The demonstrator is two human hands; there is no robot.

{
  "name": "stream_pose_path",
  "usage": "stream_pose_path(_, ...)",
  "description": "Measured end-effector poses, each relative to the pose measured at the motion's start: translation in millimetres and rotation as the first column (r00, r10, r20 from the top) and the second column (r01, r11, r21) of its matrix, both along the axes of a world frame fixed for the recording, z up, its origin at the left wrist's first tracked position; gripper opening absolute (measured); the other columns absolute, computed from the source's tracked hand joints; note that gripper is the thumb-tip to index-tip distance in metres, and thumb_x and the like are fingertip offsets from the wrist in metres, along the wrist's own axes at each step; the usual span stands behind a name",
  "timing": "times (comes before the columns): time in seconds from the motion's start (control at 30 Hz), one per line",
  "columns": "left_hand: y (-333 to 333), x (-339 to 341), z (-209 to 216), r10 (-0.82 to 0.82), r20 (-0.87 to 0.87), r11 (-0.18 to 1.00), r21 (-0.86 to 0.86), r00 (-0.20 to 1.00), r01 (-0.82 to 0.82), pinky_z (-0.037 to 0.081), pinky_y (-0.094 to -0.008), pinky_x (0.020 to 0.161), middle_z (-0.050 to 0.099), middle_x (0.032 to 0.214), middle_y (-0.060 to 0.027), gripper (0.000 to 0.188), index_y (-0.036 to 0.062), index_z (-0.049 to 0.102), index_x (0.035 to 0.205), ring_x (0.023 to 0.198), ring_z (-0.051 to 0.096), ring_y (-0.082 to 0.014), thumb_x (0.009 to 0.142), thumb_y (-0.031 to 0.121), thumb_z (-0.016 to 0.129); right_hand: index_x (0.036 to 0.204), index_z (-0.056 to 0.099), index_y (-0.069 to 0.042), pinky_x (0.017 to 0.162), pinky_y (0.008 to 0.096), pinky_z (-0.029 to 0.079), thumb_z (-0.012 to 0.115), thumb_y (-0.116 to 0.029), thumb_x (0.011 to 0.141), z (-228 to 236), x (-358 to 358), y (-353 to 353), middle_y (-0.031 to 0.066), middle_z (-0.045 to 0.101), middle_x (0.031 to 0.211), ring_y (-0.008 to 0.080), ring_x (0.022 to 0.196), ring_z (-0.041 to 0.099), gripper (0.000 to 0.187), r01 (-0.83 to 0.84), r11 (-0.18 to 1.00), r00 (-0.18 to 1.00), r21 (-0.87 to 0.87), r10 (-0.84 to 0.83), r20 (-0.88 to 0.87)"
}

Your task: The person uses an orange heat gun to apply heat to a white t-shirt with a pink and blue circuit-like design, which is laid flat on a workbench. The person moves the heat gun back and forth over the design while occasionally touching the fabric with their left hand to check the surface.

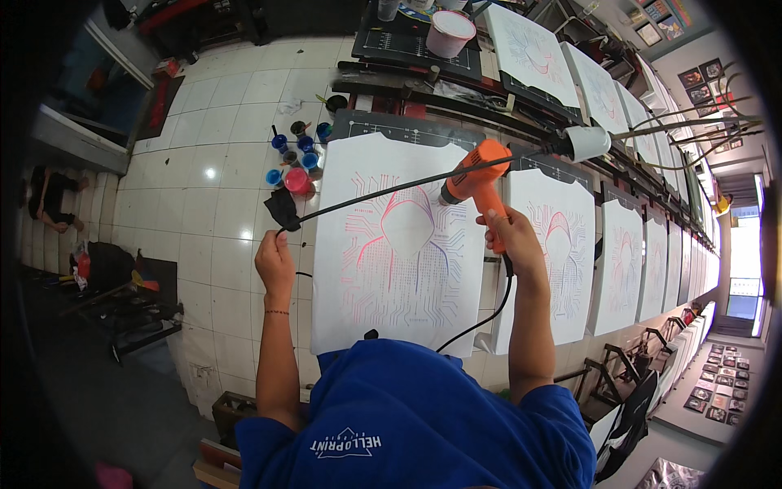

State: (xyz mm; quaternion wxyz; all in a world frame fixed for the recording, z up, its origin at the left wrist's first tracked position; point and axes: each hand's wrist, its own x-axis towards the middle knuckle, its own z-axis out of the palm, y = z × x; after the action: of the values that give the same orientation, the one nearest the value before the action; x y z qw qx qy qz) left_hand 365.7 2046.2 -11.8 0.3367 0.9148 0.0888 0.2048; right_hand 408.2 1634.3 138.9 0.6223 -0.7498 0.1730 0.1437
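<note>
My right hand (521, 240) is closed round the handle of an orange heat gun (482, 167), its dark nozzle pointing left over a white shirt (334, 301). The shirt lies flat on a dark printing board, with a red and blue hooded-figure and circuit-line print on its front. Left of the shirt, my left hand (275, 262) pinches a black cord (383, 190) beside a dark piece (282, 209) whose kind I cannot make out. This cord stretches across above the print toward the upper right. The heat gun's own black lead (489, 319) hangs from its handle toward my body.
More printed white shirts (550, 285) lie on boards in a row to the right. Cups of blue and red ink (298, 181) stand beyond my left hand. At the far side are a rail (383, 90) and a pink-stained tub (450, 37). Another person (57, 200) sits far left.
</note>
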Motion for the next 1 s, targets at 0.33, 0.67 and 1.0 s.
stream_pose_path(0.33,-33.8,-49.5,220.6,-0.551,-0.028,0.813,-0.243,0.834,0.529,0.047,-0.0327,0.052,0.062,0.066,-0.009,0.033,0.0038,0.059,0.114,0.053,0.059,-0.0201,0.086,0.014,0.073,0.119,0.058,0.005,0.056,0.0215,0.047,0.063,-0.029,0.094,-6.3,-25.4,0.3,0.0068,0.066,0.092,0.0072,0.065,0.054,0.043,-0.076,0.997,0.997,-0.023,0.075,-0.018)
stream_pose_path(0.67,-64.1,-71.9,354.8,-0.928,-0.032,0.345,0.3,0.371,0.889,0.039,-0.0304,0.052,0.053,0.075,0.0018,0.033,0.0206,0.065,0.112,0.061,0.051,-0.0126,0.079,0.024,0.063,0.118,0.059,0.007,0.059,0.0224,0.047,0.061,-0.029,0.097,-4.8,-32.1,1.3,0.0061,0.063,0.092,0.0061,0.065,0.052,0.042,0.028,0.998,0.999,-0.055,-0.026,0.046)
stream_pose_path(1.0,-87.1,-98.4,344.4,-0.849,0.112,0.526,0.103,0.516,0.844,0.025,-0.0278,0.04,0.037,0.058,0.0054,0.014,0.0231,0.06,0.087,0.045,0.037,-0.0116,0.074,0.024,0.066,0.121,0.057,0.006,0.055,0.0218,0.047,0.063,-0.033,0.094,-16.5,-42.0,13.5,0.0041,0.062,0.084,0.0068,0.061,0.052,0.047,-0.037,0.998,0.996,-0.041,0.041,0.081)
